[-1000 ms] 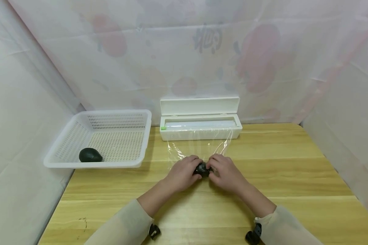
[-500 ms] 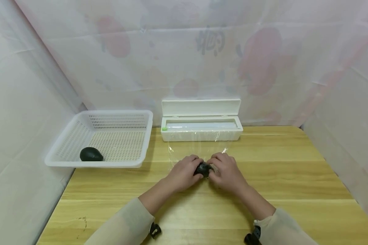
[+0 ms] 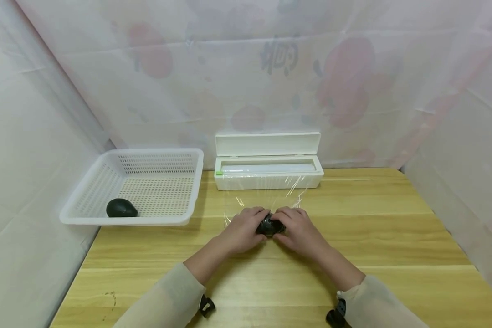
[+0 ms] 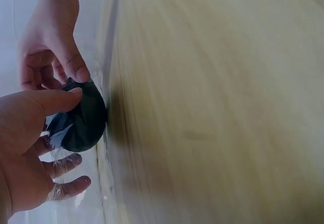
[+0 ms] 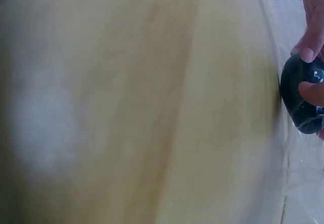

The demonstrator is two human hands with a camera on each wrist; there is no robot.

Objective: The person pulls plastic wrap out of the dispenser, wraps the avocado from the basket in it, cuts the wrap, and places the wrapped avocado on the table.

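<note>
left hand (image 3: pixel 243 231) and right hand (image 3: pixel 298 230) — fingers curled, pinching the dark avocado (image 3: pixel 269 226) in cling film (image 3: pixel 266 196) | best pull film taut, smooth wrinkles — press it flat to the bench (image 3: pixel 393 228)

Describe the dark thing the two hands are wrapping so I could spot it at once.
On the wooden table, in front of the open white wrap dispenser, both hands meet over clear film. Between them sits a dark green avocado. Unlike the avocado in the basket, it is held and film-covered.
</note>
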